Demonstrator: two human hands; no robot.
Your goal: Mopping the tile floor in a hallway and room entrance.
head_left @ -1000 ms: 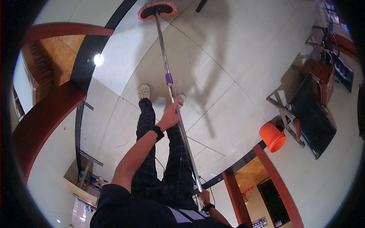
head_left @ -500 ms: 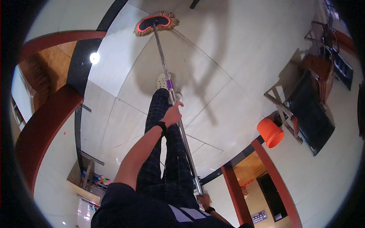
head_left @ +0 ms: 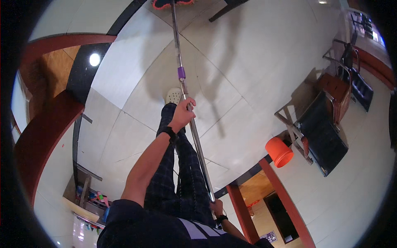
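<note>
Wrapping the fingers around one mop pole [head_left: 199, 147] with two hands, the left hand [head_left: 181, 115] and the partly hidden right hand [head_left: 216, 208]; seeing one bucket [head_left: 278, 153], one mop head [head_left: 162, 4] cut off above.

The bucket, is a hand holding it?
No, the left hand and right hand hold the pole, away from the bucket.

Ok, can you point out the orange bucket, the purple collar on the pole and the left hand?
Orange bucket [head_left: 274, 149], head view: on its side wall.
Purple collar [head_left: 181, 73], head view: middle of its band.
Left hand [head_left: 181, 115], head view: back of the hand.
</note>
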